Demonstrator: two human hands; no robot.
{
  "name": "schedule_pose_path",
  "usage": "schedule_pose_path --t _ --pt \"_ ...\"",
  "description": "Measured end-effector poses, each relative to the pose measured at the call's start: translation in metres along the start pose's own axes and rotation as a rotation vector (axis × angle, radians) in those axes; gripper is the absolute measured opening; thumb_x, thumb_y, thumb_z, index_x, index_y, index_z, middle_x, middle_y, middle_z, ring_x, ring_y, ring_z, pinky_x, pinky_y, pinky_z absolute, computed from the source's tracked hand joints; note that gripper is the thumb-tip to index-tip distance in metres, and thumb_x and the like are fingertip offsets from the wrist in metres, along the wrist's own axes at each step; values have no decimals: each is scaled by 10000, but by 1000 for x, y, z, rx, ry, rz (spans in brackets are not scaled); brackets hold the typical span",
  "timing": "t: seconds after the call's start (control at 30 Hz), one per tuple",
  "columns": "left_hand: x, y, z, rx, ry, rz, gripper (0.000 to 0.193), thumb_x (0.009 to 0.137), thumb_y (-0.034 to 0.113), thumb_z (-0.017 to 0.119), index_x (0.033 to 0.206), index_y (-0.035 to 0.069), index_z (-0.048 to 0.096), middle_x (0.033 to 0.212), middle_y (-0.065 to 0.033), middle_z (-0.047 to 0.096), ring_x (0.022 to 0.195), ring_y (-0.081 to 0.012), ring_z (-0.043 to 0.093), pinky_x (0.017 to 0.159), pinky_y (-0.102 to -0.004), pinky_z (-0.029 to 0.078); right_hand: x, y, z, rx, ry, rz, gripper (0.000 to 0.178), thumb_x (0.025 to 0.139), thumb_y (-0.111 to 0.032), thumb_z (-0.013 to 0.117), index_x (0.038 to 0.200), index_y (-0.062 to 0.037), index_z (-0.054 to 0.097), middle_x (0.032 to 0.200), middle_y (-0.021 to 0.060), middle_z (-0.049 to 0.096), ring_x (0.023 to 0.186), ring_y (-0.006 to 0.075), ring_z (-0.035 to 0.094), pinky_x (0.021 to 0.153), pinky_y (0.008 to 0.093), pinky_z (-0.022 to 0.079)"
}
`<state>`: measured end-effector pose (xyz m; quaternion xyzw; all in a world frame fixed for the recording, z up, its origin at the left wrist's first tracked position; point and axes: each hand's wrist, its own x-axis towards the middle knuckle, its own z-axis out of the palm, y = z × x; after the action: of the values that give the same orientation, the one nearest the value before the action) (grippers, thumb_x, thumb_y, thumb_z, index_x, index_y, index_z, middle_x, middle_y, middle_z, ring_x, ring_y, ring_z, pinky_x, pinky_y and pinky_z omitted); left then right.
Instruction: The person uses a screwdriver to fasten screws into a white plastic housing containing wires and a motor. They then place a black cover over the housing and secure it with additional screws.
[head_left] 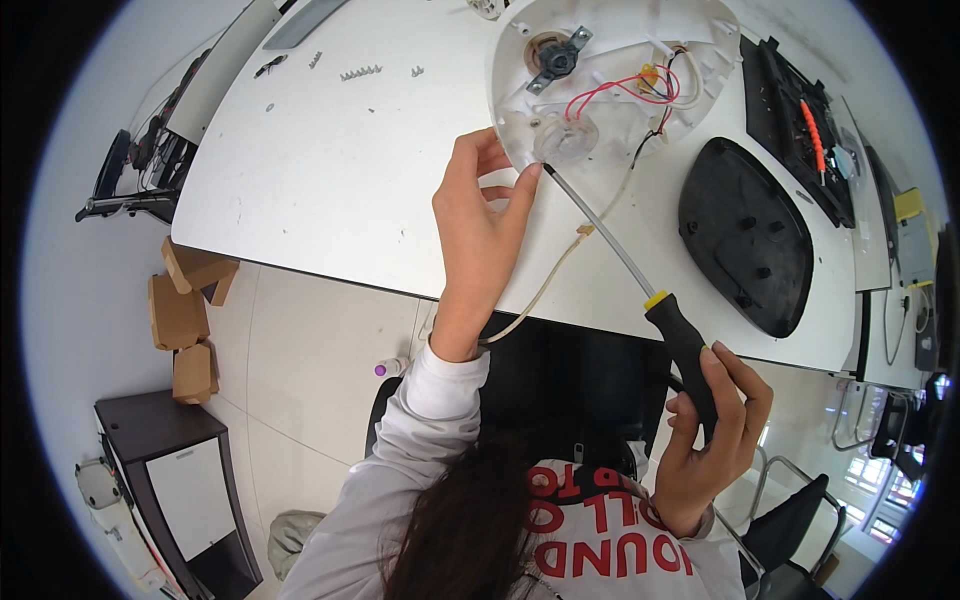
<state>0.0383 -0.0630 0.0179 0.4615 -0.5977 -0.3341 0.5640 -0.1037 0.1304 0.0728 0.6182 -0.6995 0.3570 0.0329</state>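
My left hand [478, 225] grips the near left rim of a white plastic housing [625, 30], its thumb close to a screwdriver tip. The housing lies with its inside facing up. In it are a round dark metal part [558, 62], a clear round piece [566, 138] and red wires [617, 82]. The fingers of my right hand [715, 435] are wrapped around the black handle of the screwdriver [682, 335]. Its long shaft slants up and left to the housing's near edge, beside the clear piece. Whether the tip sits on a screw is too small to tell.
A black curved cover [750, 240] lies right of the housing. Beyond it, a black tool case [800, 130] holds an orange coiled item [811, 135]. Small screws [360, 73] lie at the far left of the white table [300, 180]. A pale cable [550, 280] runs over the table's front edge.
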Motion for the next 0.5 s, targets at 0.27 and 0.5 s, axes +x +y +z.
schedule_pose_path --t 0.27,0.5 --pt "-1 -2 0 15 -3 16 332 770 49 660 1060 -4 509 999 -94 589 907 -172 580 666 -260 514 -6 4 7 48 15 85 311 833 -188 605 1089 -18 561 956 158 579 783 261 614 584 282 505" --pt "-1 -1 -1 16 -1 12 339 770 47 657 1065 -6 499 1007 -97 586 909 -173 578 663 -261 515 0 11 6 78 -53 -114 307 829 -142 591 1084 8 514 1001 184 558 739 248 602 565 265 493"
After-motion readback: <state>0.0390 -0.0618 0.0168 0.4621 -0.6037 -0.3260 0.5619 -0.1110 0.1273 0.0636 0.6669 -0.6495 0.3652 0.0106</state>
